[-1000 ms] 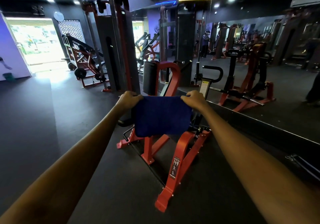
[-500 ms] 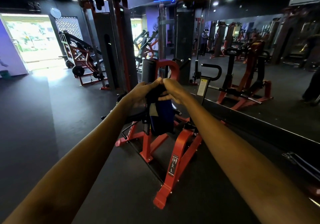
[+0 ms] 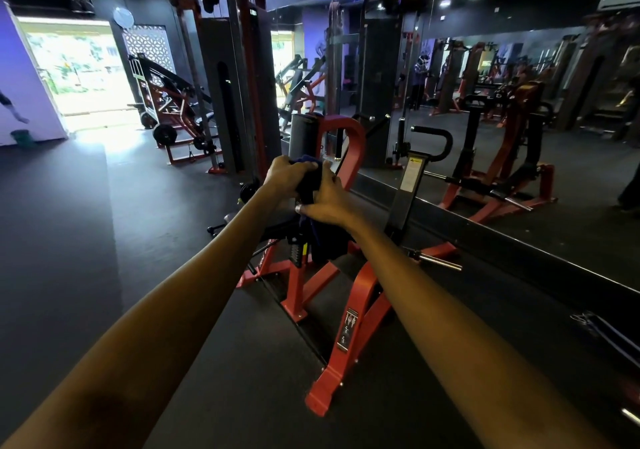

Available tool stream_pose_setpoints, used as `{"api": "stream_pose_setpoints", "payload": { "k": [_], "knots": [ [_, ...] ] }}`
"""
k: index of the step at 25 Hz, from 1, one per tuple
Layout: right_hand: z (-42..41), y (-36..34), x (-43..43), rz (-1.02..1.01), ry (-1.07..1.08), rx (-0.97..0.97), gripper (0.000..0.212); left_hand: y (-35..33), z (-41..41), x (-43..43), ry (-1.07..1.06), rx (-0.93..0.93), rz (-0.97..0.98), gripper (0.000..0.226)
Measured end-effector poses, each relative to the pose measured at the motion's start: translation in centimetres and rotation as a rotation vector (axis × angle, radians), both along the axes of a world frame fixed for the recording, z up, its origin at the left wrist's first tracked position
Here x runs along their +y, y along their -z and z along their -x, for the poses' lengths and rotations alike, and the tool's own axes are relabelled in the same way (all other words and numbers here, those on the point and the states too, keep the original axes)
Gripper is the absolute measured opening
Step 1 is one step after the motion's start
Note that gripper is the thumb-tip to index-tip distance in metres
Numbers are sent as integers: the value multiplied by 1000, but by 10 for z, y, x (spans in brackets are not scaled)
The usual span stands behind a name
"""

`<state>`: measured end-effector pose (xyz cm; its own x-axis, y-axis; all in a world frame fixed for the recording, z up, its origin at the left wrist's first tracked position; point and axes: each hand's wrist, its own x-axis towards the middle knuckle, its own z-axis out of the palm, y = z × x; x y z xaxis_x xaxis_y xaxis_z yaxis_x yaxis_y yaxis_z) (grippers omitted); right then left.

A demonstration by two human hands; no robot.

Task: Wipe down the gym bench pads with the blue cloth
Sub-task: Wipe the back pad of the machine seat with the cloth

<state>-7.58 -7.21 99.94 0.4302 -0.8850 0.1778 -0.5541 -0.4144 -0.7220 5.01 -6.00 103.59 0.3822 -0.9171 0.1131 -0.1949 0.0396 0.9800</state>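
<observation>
Blue cloth [image 3: 311, 185] bunched, soft folds; left hand [image 3: 287, 173] and right hand [image 3: 327, 200] both clenched around it.

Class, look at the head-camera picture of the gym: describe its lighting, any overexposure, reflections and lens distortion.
Head view: the room is dim, and the doorway at far left is blown out white, spilling glare on the floor; the mirror wall on the right repeats the red machines; wide-angle stretch swells both forearms near the lower corners; the blue cloth, bunched between the left hand and right hand, reads nearly black.
</observation>
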Motion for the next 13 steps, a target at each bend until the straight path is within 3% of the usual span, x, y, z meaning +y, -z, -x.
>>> {"api": "stream_pose_setpoints", "payload": {
  "k": [2,4,7,9,11,13],
  "knots": [
    [2,6,-1,68,18,-32,113,-4,6,0,58,-13,-39,40],
    [6,11,-4,48,84,-147,78,-8,6,3,126,-35,-62,43],
    [14,15,-13,-94,257,-330,36,-13,-12,11,30,-247,38,59],
    [16,23,-28,-254,332,-521,23,-9,-32,14,-63,-414,63,63],
    [11,28,-44,-439,382,-713,13,1,-54,11,-82,-511,55,53],
    [-5,31,-57,-623,371,-912,29,14,-76,4,-94,-633,29,51]
  ]
}}
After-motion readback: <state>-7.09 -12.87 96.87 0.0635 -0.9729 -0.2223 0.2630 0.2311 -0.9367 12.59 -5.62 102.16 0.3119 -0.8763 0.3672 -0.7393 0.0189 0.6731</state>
